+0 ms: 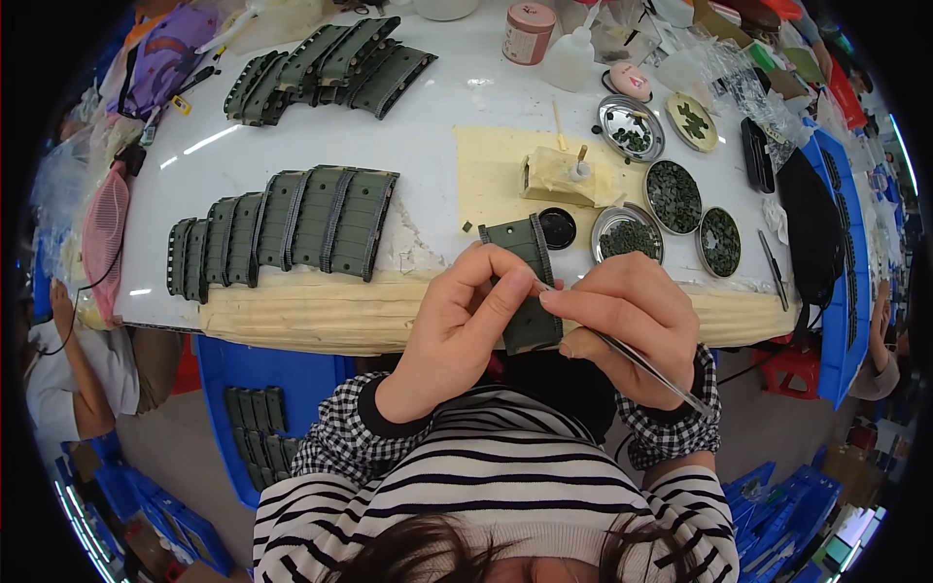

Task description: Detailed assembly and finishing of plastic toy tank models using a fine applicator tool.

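Over the table's front edge, my right hand (637, 316) grips a pair of metal tweezers (649, 364), their tips pointing left. My left hand (457, 325) is closed in a pinch, thumb and forefinger meeting at the tweezer tips. Whatever is between those fingertips is too small to make out. Under both hands lies a dark green ribbed panel (533, 325), partly hidden by them. Just beyond the panel is a small round black dish (557, 228). A round tin of small dark green pieces (628, 236) sits right of the dish.
Rows of curved green panels (292, 223) lie at left, with a stack (330, 68) behind. A tape-covered block (569, 177) holds a small white bottle. More tins of green pieces (673, 196) stand right. A blue tray (262, 369) sits below the table's padded edge (311, 313).
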Action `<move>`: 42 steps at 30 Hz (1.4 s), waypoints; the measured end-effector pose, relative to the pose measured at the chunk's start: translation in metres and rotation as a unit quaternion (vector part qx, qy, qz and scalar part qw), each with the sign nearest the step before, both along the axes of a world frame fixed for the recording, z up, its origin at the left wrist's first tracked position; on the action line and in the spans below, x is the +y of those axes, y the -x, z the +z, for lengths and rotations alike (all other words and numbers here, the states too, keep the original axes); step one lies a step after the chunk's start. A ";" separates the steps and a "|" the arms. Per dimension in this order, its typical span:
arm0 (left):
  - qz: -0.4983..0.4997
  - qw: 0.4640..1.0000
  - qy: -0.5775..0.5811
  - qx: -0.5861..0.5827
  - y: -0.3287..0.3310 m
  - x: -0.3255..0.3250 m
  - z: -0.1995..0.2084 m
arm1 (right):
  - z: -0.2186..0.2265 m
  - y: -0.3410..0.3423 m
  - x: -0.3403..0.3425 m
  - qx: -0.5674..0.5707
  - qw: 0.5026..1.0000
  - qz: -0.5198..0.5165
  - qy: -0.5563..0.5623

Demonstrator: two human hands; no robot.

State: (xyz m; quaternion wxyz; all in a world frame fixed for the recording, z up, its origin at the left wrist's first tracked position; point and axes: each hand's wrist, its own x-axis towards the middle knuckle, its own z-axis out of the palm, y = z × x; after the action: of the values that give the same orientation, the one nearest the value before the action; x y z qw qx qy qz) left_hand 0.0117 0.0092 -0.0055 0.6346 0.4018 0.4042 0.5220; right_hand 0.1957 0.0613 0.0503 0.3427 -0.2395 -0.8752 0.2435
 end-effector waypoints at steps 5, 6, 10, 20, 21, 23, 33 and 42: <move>0.037 0.996 0.001 -0.086 -0.006 -0.001 -0.002 | -0.017 0.003 -0.008 0.144 0.982 -0.028 0.120; 0.035 0.995 0.010 -0.093 -0.005 -0.002 -0.002 | -0.019 0.004 -0.010 0.162 0.975 -0.034 0.146; 0.025 0.990 0.051 -0.129 -0.004 -0.003 0.001 | -0.021 0.006 -0.012 0.172 0.969 -0.039 0.171; 0.023 0.986 0.023 -0.163 -0.005 -0.004 -0.003 | -0.019 0.009 -0.011 0.155 0.975 -0.041 0.152; 0.035 0.985 0.024 -0.167 -0.007 -0.004 -0.002 | -0.019 0.009 -0.011 0.154 0.976 -0.040 0.151; 0.047 0.984 0.023 -0.169 -0.008 -0.004 -0.002 | -0.019 0.009 -0.012 0.156 0.976 -0.041 0.149; 0.045 0.978 0.029 -0.203 -0.008 -0.004 0.009 | -0.024 0.012 -0.009 0.203 0.969 -0.058 0.126; 0.091 0.957 0.106 -0.255 0.019 -0.001 0.014 | -0.044 -0.002 0.015 0.079 0.974 -0.193 0.084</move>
State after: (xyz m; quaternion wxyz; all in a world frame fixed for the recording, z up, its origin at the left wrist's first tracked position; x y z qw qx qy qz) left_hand -0.0078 0.0081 0.0088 0.7054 0.1480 0.3166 0.6167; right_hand 0.1979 0.0765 0.0068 0.4300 -0.4122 -0.7588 0.2635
